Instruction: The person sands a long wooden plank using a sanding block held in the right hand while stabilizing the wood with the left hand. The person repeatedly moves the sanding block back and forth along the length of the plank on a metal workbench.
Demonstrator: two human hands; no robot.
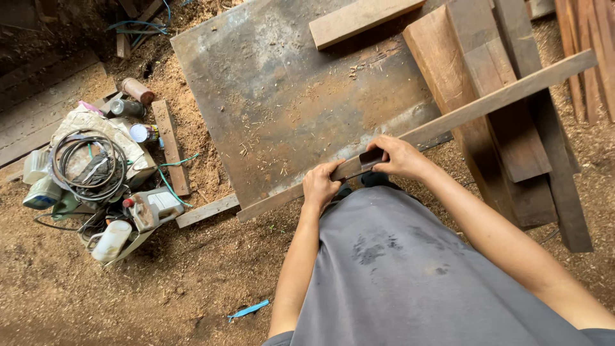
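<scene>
Two hands meet on one long wooden strip (448,122), close together at its near part: the left hand (320,186) grips the strip's edge with fingers curled over it, and the right hand (400,157), just beside it, is closed on a small dark block (370,157) pressed against the strip's top face. The strip's long axis runs on a slant, from its low end beyond the left hand up and away past the right hand to its far end, which rests over a stack of thick reddish planks (506,109). Between those ends the strip lies along the near edge of a worn, rust-stained table (288,96) dusted with wood chips. A short pale board (362,19) lies on the table well beyond the hands. Well away on the left hand's side, on the sawdust floor (192,282), sits a cluttered heap: a coil of dark cable (90,163) resting on a pale sack, white plastic bottles (41,192) beside it, a white jug with a red cap (150,208), a dark can (126,107) and a brown cylinder (138,91) farther off. Their labels are too small to make out. A blue scrap (248,310) lies on the floor nearer the person, below the left forearm.
</scene>
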